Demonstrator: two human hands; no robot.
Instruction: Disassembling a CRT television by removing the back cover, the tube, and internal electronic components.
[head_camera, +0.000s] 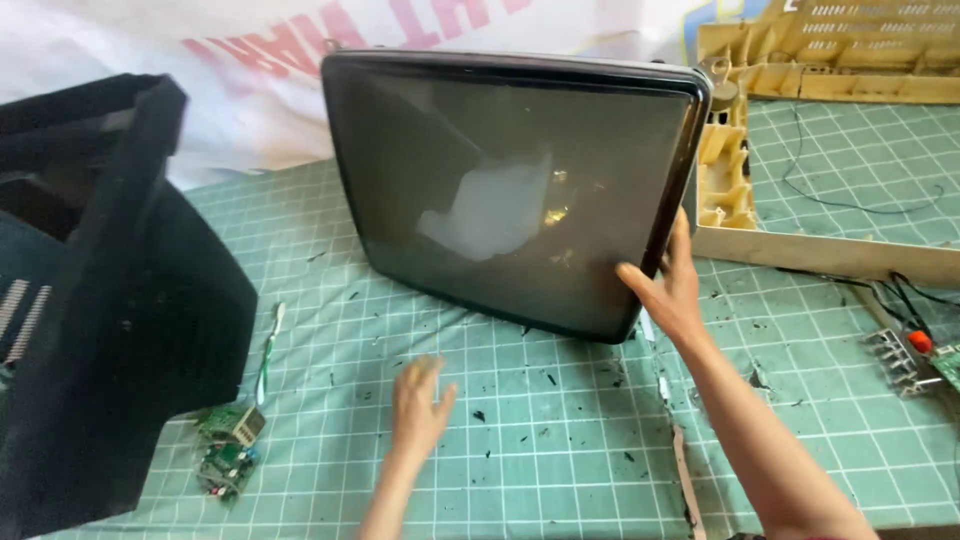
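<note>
In the head view, a bare picture tube (515, 190) with a dark, curved glass face is seen standing tilted on a green grid cutting mat (560, 440), its lower edge resting on the mat and its top leaning back toward a white printed sheet (250, 80). The tube's lower right corner is gripped by the right hand (665, 290), the thumb laid on the glass and the fingers wrapped behind the rim. The left hand (420, 405) is held open and empty, fingers spread, just above the mat and short of the tube's lower edge.

A black plastic housing (90, 300) is seen at the left, with small green circuit boards (228, 450) beside it. A beige plastic shell (800, 130) lies behind the tube at the right, and loose wires with a board (915, 350) sit at the right edge.

A slip is judged possible, since the heavy glass is steadied by one hand at one corner only. Should that hold loosen, the tube could tip forward or slide on the debris-strewn mat and strike the beige shell.
</note>
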